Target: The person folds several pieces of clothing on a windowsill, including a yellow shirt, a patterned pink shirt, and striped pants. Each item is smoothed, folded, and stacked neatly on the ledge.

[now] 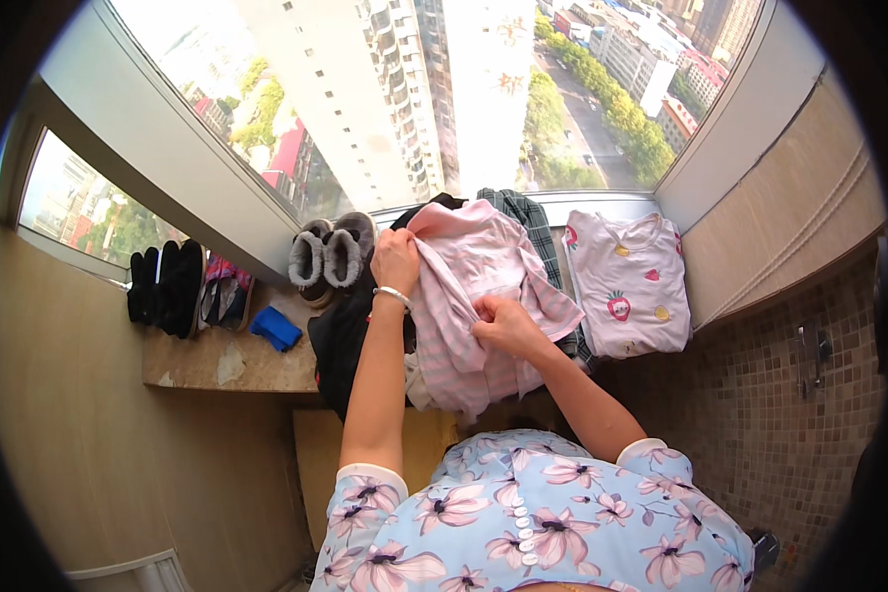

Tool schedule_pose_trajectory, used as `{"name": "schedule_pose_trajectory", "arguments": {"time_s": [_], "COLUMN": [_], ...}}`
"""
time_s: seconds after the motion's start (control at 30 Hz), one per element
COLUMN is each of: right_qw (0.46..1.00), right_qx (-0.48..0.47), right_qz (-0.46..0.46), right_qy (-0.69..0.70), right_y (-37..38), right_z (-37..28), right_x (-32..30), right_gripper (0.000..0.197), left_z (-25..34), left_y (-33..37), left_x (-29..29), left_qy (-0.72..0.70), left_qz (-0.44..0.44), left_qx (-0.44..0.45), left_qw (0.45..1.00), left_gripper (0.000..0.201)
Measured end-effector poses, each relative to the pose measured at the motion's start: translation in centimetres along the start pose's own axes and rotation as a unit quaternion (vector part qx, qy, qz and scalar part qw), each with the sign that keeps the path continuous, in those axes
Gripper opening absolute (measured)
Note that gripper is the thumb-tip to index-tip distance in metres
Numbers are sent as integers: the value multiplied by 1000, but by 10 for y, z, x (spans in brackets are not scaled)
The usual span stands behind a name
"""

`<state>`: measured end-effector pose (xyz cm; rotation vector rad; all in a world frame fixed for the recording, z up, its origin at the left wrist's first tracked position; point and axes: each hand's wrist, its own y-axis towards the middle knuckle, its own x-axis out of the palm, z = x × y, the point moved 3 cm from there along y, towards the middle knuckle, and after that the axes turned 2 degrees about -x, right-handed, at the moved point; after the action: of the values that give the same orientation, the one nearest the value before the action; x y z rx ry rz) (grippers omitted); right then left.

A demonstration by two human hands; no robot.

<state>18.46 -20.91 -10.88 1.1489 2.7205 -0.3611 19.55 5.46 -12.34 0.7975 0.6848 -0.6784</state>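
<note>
Since the pink garment [464, 276], lying over dark clothes [350, 340] on the ledge [229, 370], should handle light and limp, hold edges or folds — left grip [396, 259] clasping its upper edge, right grip [510, 329] pinching its front.

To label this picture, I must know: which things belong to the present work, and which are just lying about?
In the work: pink striped shirt; probably folded white shirt, black clothes, plaid cloth.

Lying about: furry boots, shoes, blue bundle.
</note>
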Motion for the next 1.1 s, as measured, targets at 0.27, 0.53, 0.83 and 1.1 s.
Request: {"name": "schedule_pose_trajectory", "arguments": {"time_s": [0.27, 0.53, 0.83, 1.1], "right_qw": [970, 952, 850, 836], "right_qx": [-72, -154, -449, -414], "right_qz": [206, 266, 109, 90], "right_qy": [-106, 1, -253, -349], "right_y": [-16, -4, -27, -45], "right_z": [-7, -41, -59, -20], "right_x": [-19, -34, 50, 86], "right_gripper": [21, 16, 11, 26], "left_z": [20, 31, -5, -22], "left_y": [-14, -80, -91, -78], "left_x": [6, -5, 25, -4], "left_qy": [-59, -119, -118, -269], "left_qz": [-19, -111, -145, -102], "left_qx": [-73, 106, 123, -56], "left_qw": [995, 981, 975, 956], "left_gripper": [12, 44, 65, 37]}}
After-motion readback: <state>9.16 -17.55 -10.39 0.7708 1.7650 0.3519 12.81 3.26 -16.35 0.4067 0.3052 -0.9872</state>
